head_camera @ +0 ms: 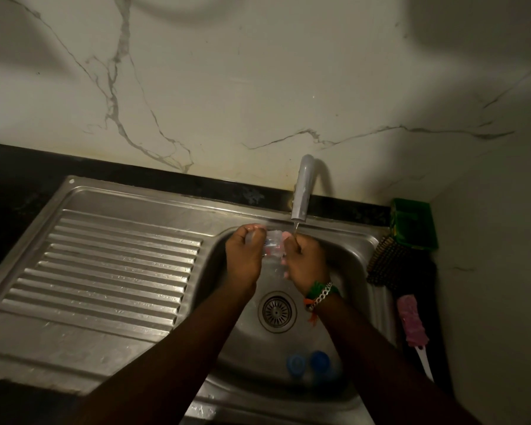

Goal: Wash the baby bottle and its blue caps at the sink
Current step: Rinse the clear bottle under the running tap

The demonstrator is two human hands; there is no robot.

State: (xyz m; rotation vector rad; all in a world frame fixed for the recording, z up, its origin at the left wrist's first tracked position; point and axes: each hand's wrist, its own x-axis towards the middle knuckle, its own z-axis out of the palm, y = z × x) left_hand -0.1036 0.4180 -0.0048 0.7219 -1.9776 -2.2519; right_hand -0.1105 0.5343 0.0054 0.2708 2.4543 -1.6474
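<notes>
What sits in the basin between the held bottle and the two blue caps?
In the head view, only the round metal drain strainer lies between the clear baby bottle and the blue caps; otherwise bare wet steel.

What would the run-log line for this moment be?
stage: rinsing | both hands: left hand and right hand grip baby bottle under tap | blue caps: in sink basin, untouched

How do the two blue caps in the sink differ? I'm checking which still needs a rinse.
The left cap is paler and seems to lie open side up, showing a ring-like rim, while the right cap is a deeper, solid blue and looks domed. The left cap sits slightly lower in the picture than the right cap. Both rest side by side on the near part of the sink, away from the tap's stream and untouched by either hand.
</notes>
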